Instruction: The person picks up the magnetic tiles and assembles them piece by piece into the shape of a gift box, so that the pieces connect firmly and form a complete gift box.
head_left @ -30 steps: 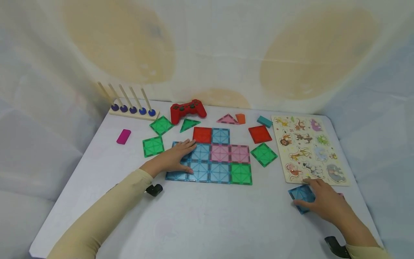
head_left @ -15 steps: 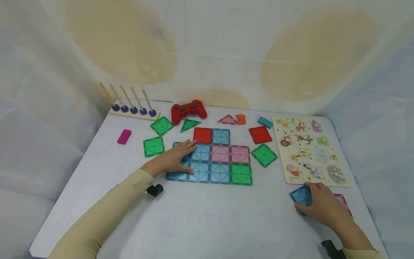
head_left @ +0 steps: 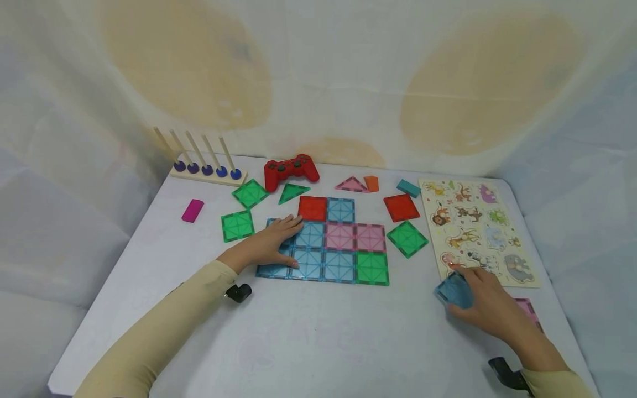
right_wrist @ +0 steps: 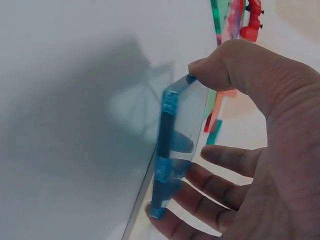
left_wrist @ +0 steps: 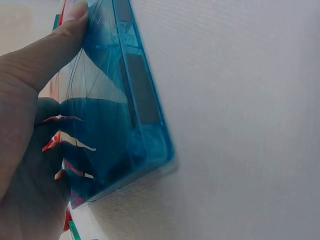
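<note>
A: Hands first. Right hand (head_left: 490, 307)?

B: Right hand's grip is closed on a loose blue tile (head_left: 454, 290), thumb on one edge and fingers (right_wrist: 220, 195) curled round the opposite one. Tile is tipped up off the tabletop (head_left: 323, 331), just in front of the near edge of the animal puzzle board (head_left: 478, 229). Right wrist view confirms: tile seen edge-on, pinched between thumb and fingers.

A: Left hand (head_left: 271, 243)?

B: Left hand lies flat, fingers straight, pressing on the left end of the tile mat (head_left: 338, 249), a joined patch of blue, pink, red and green squares well left of the puzzle board. Nothing gripped in the head view. Left wrist view shows the thumb along a blue tile's edge (left_wrist: 135, 100); whether that edge is lifted, cannot tell.

A: Loose pieces?

B: A green square (head_left: 407, 238) and a red square (head_left: 401, 207) sit between the mat and the puzzle board. A pink tile (head_left: 526, 308) lies near the board's front right corner, partly behind the right hand. A red game controller (head_left: 291, 168) sits behind the mat, far from the board; a peg rack (head_left: 206, 166) and a magenta block (head_left: 192, 210) lie further left again.
</note>
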The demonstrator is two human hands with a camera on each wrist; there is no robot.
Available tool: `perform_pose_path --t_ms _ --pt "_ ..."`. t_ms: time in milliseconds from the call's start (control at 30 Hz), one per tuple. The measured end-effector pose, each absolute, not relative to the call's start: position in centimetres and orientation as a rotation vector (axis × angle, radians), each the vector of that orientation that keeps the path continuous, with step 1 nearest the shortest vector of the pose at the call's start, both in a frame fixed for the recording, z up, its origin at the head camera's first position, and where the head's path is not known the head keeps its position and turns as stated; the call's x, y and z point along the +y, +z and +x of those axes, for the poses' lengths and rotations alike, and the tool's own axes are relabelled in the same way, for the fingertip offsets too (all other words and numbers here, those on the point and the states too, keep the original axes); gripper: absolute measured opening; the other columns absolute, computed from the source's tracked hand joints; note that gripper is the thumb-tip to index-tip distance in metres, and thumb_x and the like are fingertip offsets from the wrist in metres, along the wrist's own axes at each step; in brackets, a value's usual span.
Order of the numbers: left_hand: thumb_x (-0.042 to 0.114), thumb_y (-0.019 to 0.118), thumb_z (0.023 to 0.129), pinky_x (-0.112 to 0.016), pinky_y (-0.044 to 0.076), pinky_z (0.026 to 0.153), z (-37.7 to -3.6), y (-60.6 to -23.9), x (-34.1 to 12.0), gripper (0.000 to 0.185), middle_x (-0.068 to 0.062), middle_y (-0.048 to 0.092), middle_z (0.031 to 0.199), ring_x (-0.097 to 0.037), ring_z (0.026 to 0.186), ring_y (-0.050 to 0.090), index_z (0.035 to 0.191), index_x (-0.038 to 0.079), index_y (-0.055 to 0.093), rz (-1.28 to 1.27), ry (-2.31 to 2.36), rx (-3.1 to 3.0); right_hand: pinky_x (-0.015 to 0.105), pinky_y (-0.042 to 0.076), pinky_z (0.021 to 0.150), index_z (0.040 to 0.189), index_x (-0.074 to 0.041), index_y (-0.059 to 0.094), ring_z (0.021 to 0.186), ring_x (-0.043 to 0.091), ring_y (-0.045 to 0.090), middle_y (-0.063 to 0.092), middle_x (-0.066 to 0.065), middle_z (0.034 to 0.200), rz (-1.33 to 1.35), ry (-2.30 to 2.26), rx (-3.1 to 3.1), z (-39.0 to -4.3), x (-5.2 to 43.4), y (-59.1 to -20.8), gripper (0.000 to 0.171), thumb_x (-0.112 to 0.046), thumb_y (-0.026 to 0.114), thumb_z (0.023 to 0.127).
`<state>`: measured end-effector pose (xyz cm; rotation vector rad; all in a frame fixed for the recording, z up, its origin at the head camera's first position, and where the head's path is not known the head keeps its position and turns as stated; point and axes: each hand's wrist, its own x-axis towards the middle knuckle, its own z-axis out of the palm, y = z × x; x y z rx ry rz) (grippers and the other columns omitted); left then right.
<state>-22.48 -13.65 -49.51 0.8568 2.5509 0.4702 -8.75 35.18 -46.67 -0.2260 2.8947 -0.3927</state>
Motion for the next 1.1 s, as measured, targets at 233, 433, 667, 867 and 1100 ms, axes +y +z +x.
perform_pose_path --t_ms 233,433,667,867,1100 --pt "0.056 0.078 0.083 -0.051 0.01 0.125 -22.5 -49.5 -13.6 0.107 -0.005 0.01 0.171 -0.03 0.157 0.002 0.163 0.013 0.022 0.854 0.488 2.546 0.068 0.045 0.095 0.143 0.005 0.049 0.122 0.051 0.044 0.049 0.034 0.136 -0.341 -0.453 2.898 -10.5 32.9 -46.5 0.082 -0.033 0.084 0.079" --pt "0.058 0.077 0.084 -0.051 0.009 0.125 -22.5 -49.6 -13.6 0.107 -0.004 0.009 0.171 -0.029 0.157 0.0 0.163 0.014 0.02 0.851 0.481 2.551 0.062 0.049 0.096 0.14 0.003 0.055 0.122 0.043 0.049 0.054 0.026 0.135 -0.502 -0.466 2.939 -11.9 30.3 -46.6 0.073 -0.028 0.082 0.08" --pt "0.057 0.076 0.084 -0.05 0.009 0.125 -22.4 -49.4 -13.5 0.107 -0.005 0.008 0.171 -0.029 0.157 0.0 0.163 0.013 0.02 0.848 0.448 2.559 0.059 0.051 0.098 0.142 -0.002 0.056 0.128 0.037 0.048 0.055 0.018 0.139 -0.644 -0.468 2.944 -13.4 27.0 -46.8 0.074 -0.031 0.083 0.08" --pt "0.058 0.076 0.084 -0.049 0.007 0.125 -22.6 -49.6 -13.4 0.108 -0.006 0.008 0.171 -0.029 0.157 -0.001 0.163 0.011 0.02 0.864 0.437 2.561 0.053 0.052 0.1 0.143 -0.002 0.056 0.128 0.034 0.048 0.056 0.016 0.138 -0.762 -0.474 2.912 -14.0 24.2 -46.8 0.077 -0.032 0.085 0.078" --pt "0.058 0.076 0.084 -0.049 0.007 0.125 -23.1 -49.7 -13.4 0.108 -0.007 0.007 0.171 -0.031 0.157 0.0 0.163 0.01 0.019 0.862 0.425 2.567 0.049 0.053 0.099 0.145 -0.005 0.055 0.126 0.031 0.05 0.056 0.013 0.139 -0.92 -0.423 2.844 -14.3 21.5 -47.0 0.076 -0.035 0.082 0.08"
